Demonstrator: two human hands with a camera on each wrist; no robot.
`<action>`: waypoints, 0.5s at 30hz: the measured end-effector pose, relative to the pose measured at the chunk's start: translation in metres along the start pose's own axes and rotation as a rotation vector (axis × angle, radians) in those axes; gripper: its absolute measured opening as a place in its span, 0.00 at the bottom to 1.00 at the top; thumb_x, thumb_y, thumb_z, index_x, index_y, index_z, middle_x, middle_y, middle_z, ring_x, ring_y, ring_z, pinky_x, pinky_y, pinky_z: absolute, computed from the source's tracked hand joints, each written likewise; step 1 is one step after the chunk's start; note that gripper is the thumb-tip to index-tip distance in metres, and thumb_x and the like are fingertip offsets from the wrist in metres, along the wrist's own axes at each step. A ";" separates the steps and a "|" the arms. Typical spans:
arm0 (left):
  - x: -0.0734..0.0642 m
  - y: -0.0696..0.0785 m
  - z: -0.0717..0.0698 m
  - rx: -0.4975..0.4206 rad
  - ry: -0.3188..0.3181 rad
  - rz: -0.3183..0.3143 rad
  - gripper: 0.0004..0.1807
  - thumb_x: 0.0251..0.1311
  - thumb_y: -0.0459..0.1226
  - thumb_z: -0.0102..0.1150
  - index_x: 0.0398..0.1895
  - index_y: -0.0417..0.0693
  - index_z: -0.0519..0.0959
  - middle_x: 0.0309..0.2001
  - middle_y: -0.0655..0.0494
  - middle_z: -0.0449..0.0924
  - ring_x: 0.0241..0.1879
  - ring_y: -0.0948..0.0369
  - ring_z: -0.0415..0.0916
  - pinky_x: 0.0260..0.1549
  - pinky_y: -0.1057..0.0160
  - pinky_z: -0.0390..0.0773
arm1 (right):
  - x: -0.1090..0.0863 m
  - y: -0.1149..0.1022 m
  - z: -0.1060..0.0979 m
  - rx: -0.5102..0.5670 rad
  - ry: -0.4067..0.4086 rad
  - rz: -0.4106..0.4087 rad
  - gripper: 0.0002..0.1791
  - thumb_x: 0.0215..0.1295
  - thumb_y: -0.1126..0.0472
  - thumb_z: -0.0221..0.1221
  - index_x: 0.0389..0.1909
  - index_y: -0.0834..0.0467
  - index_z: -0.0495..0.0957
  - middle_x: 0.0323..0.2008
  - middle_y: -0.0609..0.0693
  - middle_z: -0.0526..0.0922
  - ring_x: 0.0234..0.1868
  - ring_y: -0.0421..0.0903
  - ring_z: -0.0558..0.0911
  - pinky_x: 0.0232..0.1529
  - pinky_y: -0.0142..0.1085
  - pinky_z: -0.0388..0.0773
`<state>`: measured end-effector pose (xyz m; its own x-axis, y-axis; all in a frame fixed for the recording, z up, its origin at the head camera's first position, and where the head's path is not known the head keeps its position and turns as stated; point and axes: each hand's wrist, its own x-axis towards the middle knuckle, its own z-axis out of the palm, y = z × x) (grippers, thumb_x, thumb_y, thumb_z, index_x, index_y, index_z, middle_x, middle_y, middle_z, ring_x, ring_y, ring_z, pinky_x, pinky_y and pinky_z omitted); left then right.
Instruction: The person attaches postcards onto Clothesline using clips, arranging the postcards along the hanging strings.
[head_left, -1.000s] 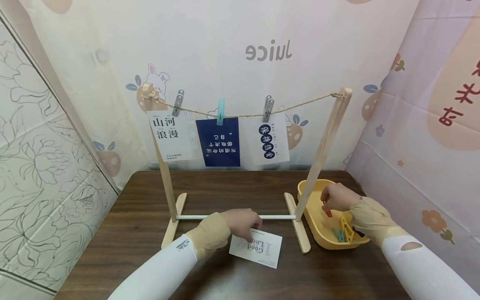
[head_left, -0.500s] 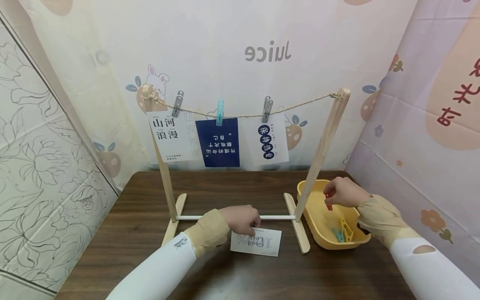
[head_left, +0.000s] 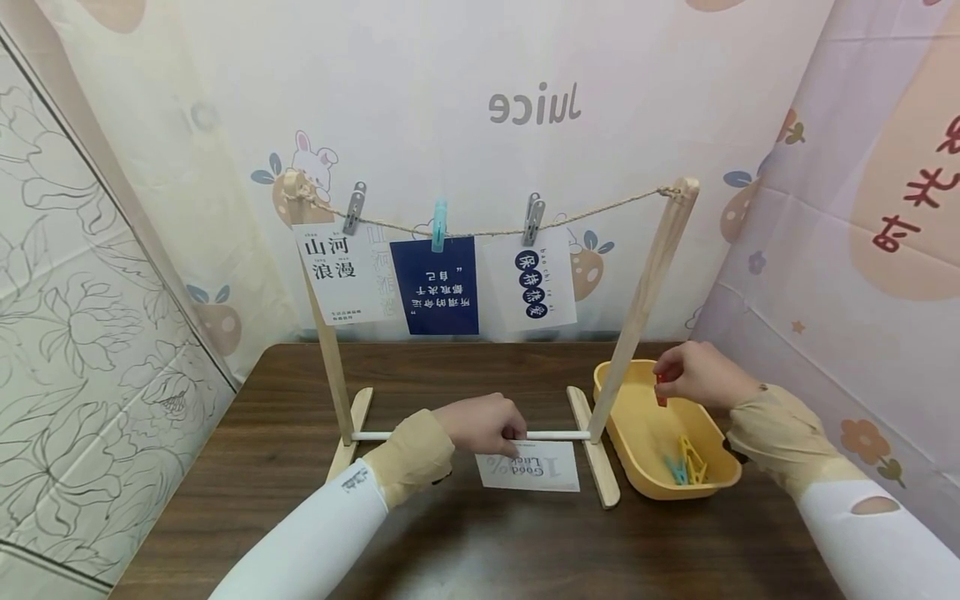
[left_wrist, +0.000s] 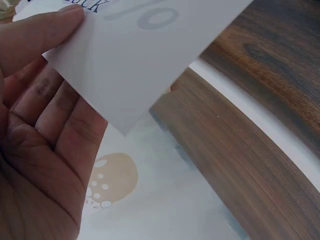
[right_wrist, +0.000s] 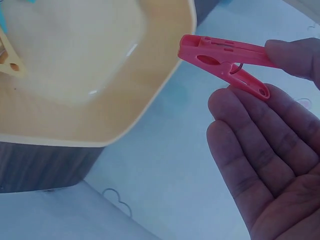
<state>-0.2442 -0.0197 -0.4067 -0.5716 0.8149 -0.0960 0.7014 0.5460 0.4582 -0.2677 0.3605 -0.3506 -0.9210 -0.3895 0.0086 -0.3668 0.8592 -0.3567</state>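
My left hand (head_left: pixel 483 427) pinches a white card (head_left: pixel 531 467) printed "Good Luck" by its edge, near the rack's white crossbar (head_left: pixel 558 435). In the left wrist view the thumb lies on the card's printed face, with the fingers behind it. Over the yellow basket (head_left: pixel 626 450), my right hand (head_left: pixel 701 375) holds a red clothespin (right_wrist: pixel 225 59) by its handle ends, between thumb and fingertips. The clothespin's nose points away from the palm and grips nothing. Several cards hang from the twine (head_left: pixel 480 232), among them a dark blue card (head_left: pixel 435 287) under a light blue clothespin (head_left: pixel 439 225).
The wooden rack's right post (head_left: pixel 645 312) rises between my hands, its foot (head_left: pixel 600 471) beside the basket. Yellow clothespins (head_left: pixel 695 462) and a teal clothespin (head_left: pixel 677 469) lie in the basket. A grey clothespin (head_left: pixel 534 219) holds the white card (head_left: pixel 530 287) at the right of the twine.
My left hand has raised the Good Luck card and carried it slightly right, toward the crossbar. My right hand has lifted the red clothespin up from the basket and moved a little right.
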 end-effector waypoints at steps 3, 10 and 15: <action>0.001 -0.001 -0.003 -0.023 0.021 0.008 0.05 0.68 0.34 0.74 0.33 0.49 0.89 0.28 0.65 0.85 0.26 0.73 0.74 0.28 0.74 0.76 | -0.001 -0.005 -0.005 -0.006 0.019 -0.016 0.09 0.63 0.63 0.75 0.40 0.63 0.89 0.29 0.44 0.91 0.33 0.40 0.87 0.34 0.34 0.82; 0.000 0.001 -0.013 -0.045 0.085 0.005 0.03 0.69 0.33 0.73 0.35 0.47 0.90 0.31 0.61 0.87 0.28 0.70 0.75 0.29 0.74 0.76 | -0.004 -0.017 -0.020 -0.020 0.075 -0.039 0.08 0.63 0.63 0.76 0.40 0.62 0.89 0.29 0.43 0.91 0.33 0.40 0.88 0.34 0.33 0.82; 0.000 0.003 -0.020 -0.066 0.134 0.013 0.03 0.70 0.34 0.72 0.36 0.45 0.90 0.32 0.59 0.88 0.27 0.70 0.75 0.29 0.73 0.75 | -0.006 -0.024 -0.030 -0.026 0.101 -0.036 0.10 0.63 0.64 0.76 0.41 0.64 0.89 0.31 0.47 0.92 0.35 0.43 0.89 0.35 0.33 0.83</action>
<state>-0.2502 -0.0216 -0.3879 -0.6177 0.7860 0.0268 0.6821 0.5185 0.5157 -0.2576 0.3525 -0.3140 -0.9153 -0.3858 0.1156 -0.4017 0.8541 -0.3303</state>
